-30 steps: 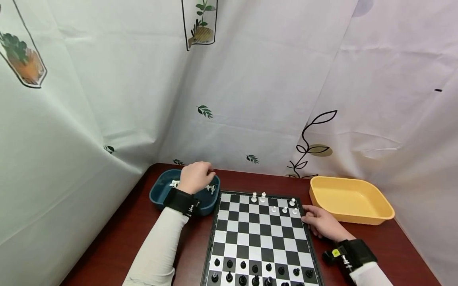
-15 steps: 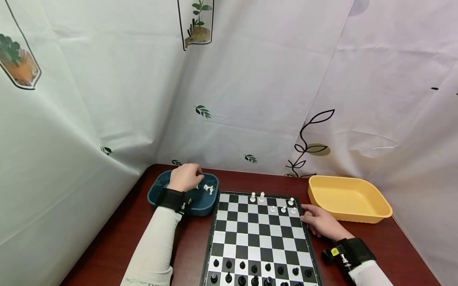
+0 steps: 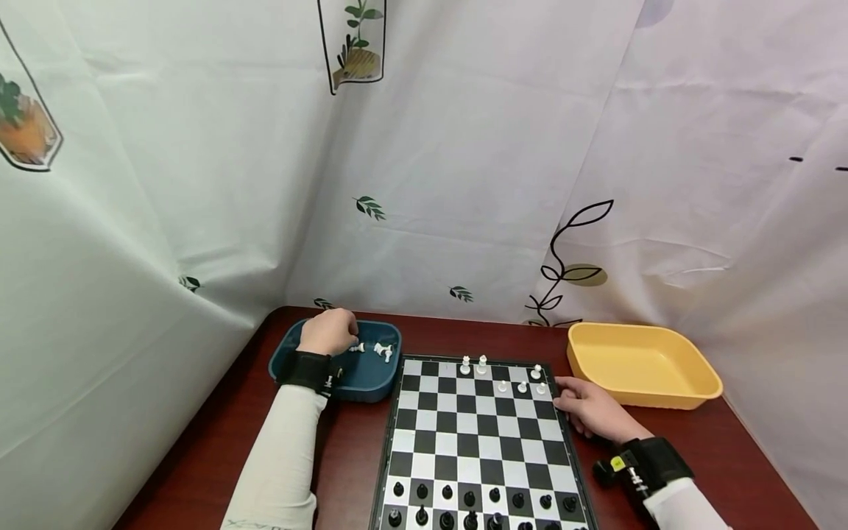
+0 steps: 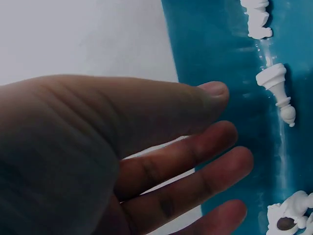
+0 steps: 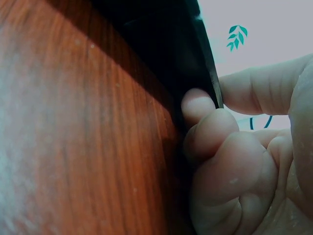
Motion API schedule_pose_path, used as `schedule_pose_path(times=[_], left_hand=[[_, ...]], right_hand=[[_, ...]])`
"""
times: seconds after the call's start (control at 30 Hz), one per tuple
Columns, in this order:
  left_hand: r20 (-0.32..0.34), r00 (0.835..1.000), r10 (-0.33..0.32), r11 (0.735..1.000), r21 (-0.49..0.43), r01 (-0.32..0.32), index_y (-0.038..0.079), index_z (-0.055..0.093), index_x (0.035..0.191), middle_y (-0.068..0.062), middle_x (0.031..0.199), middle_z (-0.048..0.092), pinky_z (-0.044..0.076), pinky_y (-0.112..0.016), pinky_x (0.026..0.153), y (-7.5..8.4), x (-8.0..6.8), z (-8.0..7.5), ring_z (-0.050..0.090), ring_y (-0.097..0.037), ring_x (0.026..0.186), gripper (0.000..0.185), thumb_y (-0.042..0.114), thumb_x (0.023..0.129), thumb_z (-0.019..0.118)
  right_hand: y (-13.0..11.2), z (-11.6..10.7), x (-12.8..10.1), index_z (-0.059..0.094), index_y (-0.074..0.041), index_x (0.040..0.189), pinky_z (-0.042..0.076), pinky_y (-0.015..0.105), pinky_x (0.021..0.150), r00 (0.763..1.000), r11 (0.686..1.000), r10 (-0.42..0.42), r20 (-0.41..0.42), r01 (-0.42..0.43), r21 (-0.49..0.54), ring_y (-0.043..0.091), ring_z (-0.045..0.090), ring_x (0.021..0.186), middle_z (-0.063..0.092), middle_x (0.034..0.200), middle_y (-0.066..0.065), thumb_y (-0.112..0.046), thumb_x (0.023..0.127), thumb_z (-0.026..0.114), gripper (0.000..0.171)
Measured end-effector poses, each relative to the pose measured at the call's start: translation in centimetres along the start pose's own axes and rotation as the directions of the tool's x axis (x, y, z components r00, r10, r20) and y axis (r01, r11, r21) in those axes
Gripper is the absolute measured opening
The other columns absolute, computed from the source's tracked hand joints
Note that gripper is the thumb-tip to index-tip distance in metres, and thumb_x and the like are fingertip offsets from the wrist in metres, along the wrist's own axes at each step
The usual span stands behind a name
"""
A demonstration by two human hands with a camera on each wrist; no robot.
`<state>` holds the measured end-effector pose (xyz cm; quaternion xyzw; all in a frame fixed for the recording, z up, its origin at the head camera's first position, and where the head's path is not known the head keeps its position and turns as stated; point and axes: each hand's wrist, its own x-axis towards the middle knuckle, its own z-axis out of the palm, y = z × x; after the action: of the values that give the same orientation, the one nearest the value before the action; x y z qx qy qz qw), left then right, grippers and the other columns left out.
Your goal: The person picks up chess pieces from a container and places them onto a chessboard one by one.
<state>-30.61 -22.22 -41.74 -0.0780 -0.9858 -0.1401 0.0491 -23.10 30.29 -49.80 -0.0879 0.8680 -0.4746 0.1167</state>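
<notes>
My left hand (image 3: 329, 331) is over the blue tray (image 3: 363, 394) at the back left. In the left wrist view its thumb and fingers reach toward a white bishop (image 4: 279, 93) lying on its side, with nothing between them. Other white chess pieces lie in the tray, one (image 4: 258, 18) at the top of that view and one (image 4: 288, 215) at lower right. My right hand (image 3: 596, 412) grips the right edge of the chessboard (image 3: 469, 425). In the right wrist view the thumb (image 5: 259, 90) lies over the edge and the curled fingers press its side.
Several white pieces (image 3: 482, 364) stand along the board's far right part, and black pieces (image 3: 447, 492) fill its near rows. A yellow tray (image 3: 642, 403) stands at the back right of the dark red table (image 3: 457, 331). A pale cloth (image 3: 424, 184) hangs behind.
My left hand has moved left and down over the blue tray, uncovering more of the white pieces there. The right hand keeps its grip on the board's edge. The head view has shifted slightly.
</notes>
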Motion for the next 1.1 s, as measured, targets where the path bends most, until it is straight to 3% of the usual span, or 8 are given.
schedule_pose_path(times=[0.3, 0.33, 0.4, 0.47, 0.53, 0.63, 1.1], left_hand=[[0.07, 0.997, -0.037, 0.999, -0.011, 0.038, 0.009, 0.085, 0.11, -0.01, 0.107, 0.081, 0.062, -0.053, 0.081, -0.5, 0.4, 1.2, 0.07, -0.025, 0.086, 0.016, 0.012, 0.094, 0.088], [0.077, 0.996, -0.04, 0.999, -0.007, 0.041, 0.009, 0.084, 0.099, -0.007, 0.095, 0.078, 0.06, -0.048, 0.074, -0.4, 0.5, 1.4, 0.066, -0.023, 0.079, 0.006, 0.01, 0.094, 0.087], [0.086, 0.995, -0.049, 0.999, 0.014, 0.048, 0.011, 0.082, 0.091, -0.004, 0.087, 0.074, 0.056, -0.043, 0.067, -0.3, 0.5, 1.7, 0.061, -0.02, 0.073, 0.005, 0.009, 0.094, 0.086], [0.096, 0.994, -0.048, 0.999, 0.024, 0.046, 0.014, 0.07, 0.071, 0.002, 0.069, 0.055, 0.042, -0.035, 0.058, 0.0, 0.5, 1.9, 0.045, -0.016, 0.063, 0.028, 0.006, 0.095, 0.083], [0.098, 0.994, -0.042, 0.999, 0.018, 0.041, 0.018, 0.05, 0.057, 0.004, 0.062, 0.031, 0.026, -0.033, 0.056, 0.1, 0.5, 2.2, 0.027, -0.016, 0.059, 0.05, 0.003, 0.094, 0.08], [0.072, 0.997, 0.0, 1.0, 0.004, 0.0, 0.022, 0.029, 0.057, 0.006, 0.067, 0.013, 0.016, -0.034, 0.06, -0.6, 0.6, 3.2, 0.012, -0.015, 0.063, 0.064, -0.001, 0.094, 0.076], [0.072, 0.997, -0.002, 0.998, 0.062, -0.002, 0.023, 0.023, 0.058, 0.005, 0.068, 0.01, 0.014, -0.033, 0.061, 0.6, 0.2, 2.9, 0.008, -0.015, 0.065, 0.068, -0.007, 0.098, 0.069]], right_hand=[[0.2, 0.0, 0.3, 0.044, 0.014, 0.159, 0.048, 0.035, 0.048, 1.0, 1.0, 0.008, 0.004, -0.008, 0.004, 0.024, 0.055, 0.054, 0.057, 0.07, 0.006, -0.016, 0.107, 0.072, 0.066], [0.2, 0.0, 0.3, 0.045, 0.014, 0.158, 0.048, 0.035, 0.048, 1.0, 1.0, 0.008, 0.004, -0.008, 0.005, 0.024, 0.055, 0.054, 0.057, 0.07, 0.006, -0.016, 0.107, 0.072, 0.066], [0.2, 0.0, 0.3, 0.045, 0.014, 0.158, 0.048, 0.035, 0.048, 1.0, 1.0, 0.01, 0.004, -0.01, 0.006, 0.024, 0.055, 0.054, 0.057, 0.07, 0.006, -0.015, 0.106, 0.072, 0.065], [0.2, 0.0, 0.3, 0.045, 0.014, 0.158, 0.048, 0.036, 0.048, 1.0, 1.0, 0.008, 0.002, -0.008, 0.001, 0.024, 0.055, 0.054, 0.057, 0.07, 0.006, -0.016, 0.106, 0.071, 0.065], [0.1, 0.0, 0.2, 0.045, 0.015, 0.158, 0.048, 0.036, 0.047, 1.0, 1.0, 0.009, -0.002, -0.009, -0.006, 0.025, 0.055, 0.054, 0.057, 0.07, 0.006, -0.016, 0.106, 0.071, 0.065], [0.1, 0.1, 0.3, 0.044, 0.016, 0.157, 0.048, 0.036, 0.047, 1.0, 1.0, 0.006, -0.008, -0.006, -0.017, 0.025, 0.056, 0.055, 0.057, 0.071, 0.006, -0.016, 0.106, 0.071, 0.066], [0.0, 0.1, 0.1, 0.044, 0.016, 0.158, 0.048, 0.036, 0.048, 1.0, 1.0, 0.014, -0.012, -0.014, -0.009, 0.024, 0.056, 0.054, 0.057, 0.07, 0.006, -0.015, 0.105, 0.072, 0.067]])
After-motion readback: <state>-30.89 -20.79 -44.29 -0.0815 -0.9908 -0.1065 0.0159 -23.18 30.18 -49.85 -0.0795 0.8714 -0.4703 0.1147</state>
